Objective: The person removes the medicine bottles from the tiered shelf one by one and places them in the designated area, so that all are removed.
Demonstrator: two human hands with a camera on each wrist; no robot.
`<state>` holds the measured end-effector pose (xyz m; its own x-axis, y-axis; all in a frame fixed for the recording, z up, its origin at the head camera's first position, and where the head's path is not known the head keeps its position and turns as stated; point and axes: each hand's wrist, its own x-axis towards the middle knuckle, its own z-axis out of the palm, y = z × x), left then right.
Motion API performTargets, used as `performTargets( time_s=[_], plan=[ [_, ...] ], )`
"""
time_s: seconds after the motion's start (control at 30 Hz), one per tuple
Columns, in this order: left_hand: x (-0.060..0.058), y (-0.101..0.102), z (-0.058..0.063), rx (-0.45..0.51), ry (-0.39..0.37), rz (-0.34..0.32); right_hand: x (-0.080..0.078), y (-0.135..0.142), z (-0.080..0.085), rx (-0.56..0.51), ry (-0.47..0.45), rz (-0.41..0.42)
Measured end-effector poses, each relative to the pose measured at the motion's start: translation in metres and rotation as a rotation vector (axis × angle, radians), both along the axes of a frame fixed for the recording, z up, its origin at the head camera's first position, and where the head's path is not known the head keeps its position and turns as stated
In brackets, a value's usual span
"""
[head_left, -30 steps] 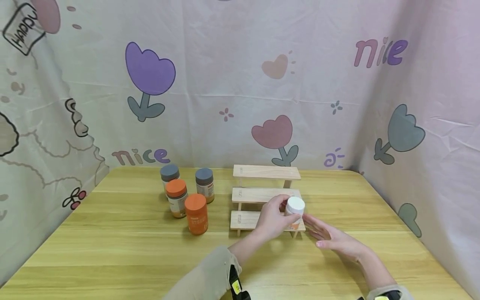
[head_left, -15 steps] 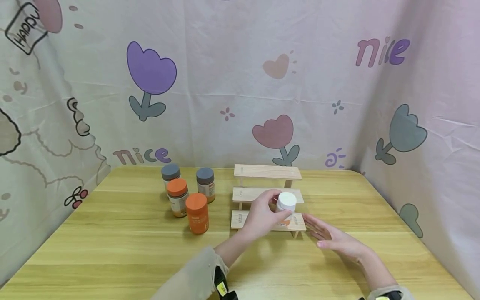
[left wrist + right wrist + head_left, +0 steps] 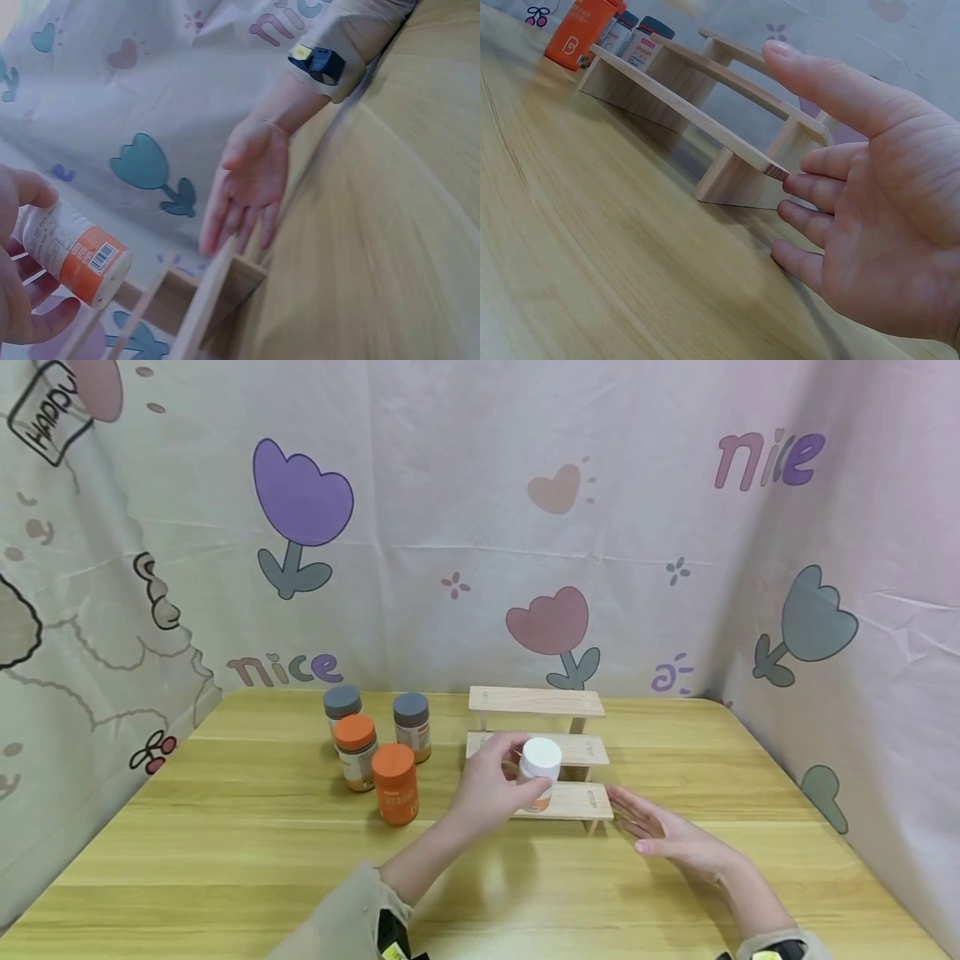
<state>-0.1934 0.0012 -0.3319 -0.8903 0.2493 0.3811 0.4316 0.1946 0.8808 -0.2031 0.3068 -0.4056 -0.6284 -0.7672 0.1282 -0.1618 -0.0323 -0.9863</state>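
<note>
A white-capped pill bottle (image 3: 540, 758) with an orange band on its label is gripped by my left hand (image 3: 487, 783), fingers and thumb around its sides. It overlaps the lowest step of the three-step wooden shelf (image 3: 573, 800) in the head view. The left wrist view shows its bottom face, with the barcode on the orange band (image 3: 88, 262), raised off the step. My right hand (image 3: 675, 842) is at the shelf's right end, fingers straight and palm facing inward. In the right wrist view its fingertips (image 3: 795, 184) are right at the end of the lowest step.
Left of the shelf stand an orange bottle (image 3: 395, 787), an orange-capped bottle (image 3: 356, 756) and two grey-capped bottles, one nearer the shelf (image 3: 412, 731) and one behind (image 3: 342, 703). A printed cloth (image 3: 420, 527) hangs behind the wooden table (image 3: 225, 860).
My left hand has carried the white-capped bottle leftward, from the right end of the lowest step towards its middle. The right hand has stayed in place.
</note>
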Motion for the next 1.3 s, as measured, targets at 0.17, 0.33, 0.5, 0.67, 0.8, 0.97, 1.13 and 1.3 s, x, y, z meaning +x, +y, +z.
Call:
performTargets(
  time_s=[0.17,0.33,0.5,0.67,0.8,0.97,1.13,1.3],
  plan=[
    [0.007,-0.018,0.009,0.032,0.026,0.015,0.0,0.0,0.0,-0.003,0.003,0.009],
    [0.016,-0.036,0.022,0.02,0.06,0.046,-0.001,0.0,-0.002,-0.002,0.002,0.01],
    [0.022,-0.053,0.039,0.0,0.074,0.101,-0.002,0.001,-0.002,0.013,0.004,-0.005],
    [0.024,-0.071,0.055,-0.014,0.091,0.14,-0.003,0.002,-0.001,0.008,0.012,-0.006],
    [0.025,-0.086,0.066,-0.031,0.116,0.193,-0.003,0.003,0.0,0.005,0.016,-0.007],
    [0.028,-0.109,0.075,-0.045,0.085,0.265,-0.003,0.003,-0.001,0.001,0.016,-0.003],
    [0.032,-0.138,0.075,-0.085,0.05,0.332,-0.002,0.002,0.0,0.001,0.015,0.0],
    [0.033,-0.169,0.067,-0.126,0.024,0.425,-0.002,0.002,0.0,0.006,0.016,0.0]
  ],
)
